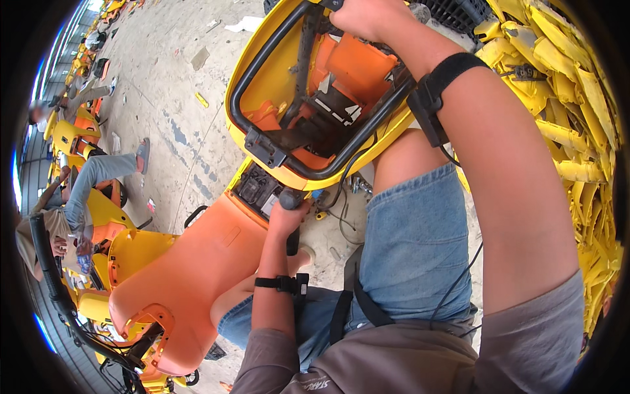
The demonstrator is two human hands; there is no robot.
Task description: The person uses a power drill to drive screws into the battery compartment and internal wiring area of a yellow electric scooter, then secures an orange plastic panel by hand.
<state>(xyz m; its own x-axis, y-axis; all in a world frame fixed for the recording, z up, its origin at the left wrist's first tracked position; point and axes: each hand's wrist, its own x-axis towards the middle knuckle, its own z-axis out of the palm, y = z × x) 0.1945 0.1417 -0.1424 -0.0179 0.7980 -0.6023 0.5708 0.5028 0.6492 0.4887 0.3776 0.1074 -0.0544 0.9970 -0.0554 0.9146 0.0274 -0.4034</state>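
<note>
The person's left hand (287, 215) is closed around a dark handle (290, 198), whose rounded end shows above the fist. It sits just below the near rim of a yellow shell (272, 75), beside an open bay (258, 187) of dark parts. The left forearm rises almost straight from the lower edge, with a black strap (279, 284) around the wrist.

The right hand (359, 18) is at the far end of the shell, its fingers bent at the corner of a black tubular frame (377, 123) — the upper edge cuts it off, so how tightly it closes cannot be told. The right arm reaches up along the right side, bends over to the left and wears a black band (430, 98) near the wrist.

The frame runs around inside the shell, which lies tilted between the two hands; orange pieces (361, 62) show within it. Below and to the left of the bay stretches a broad orange panel (190, 262), with a black handlebar (56, 299) beyond it.

Denim shorts (420, 236) cover the person's thighs. Yellow panels (571, 98) are heaped at the right; across the concrete floor (177, 92) — to the left — another person (92, 184) sits among yellow and orange vehicle bodies.
</note>
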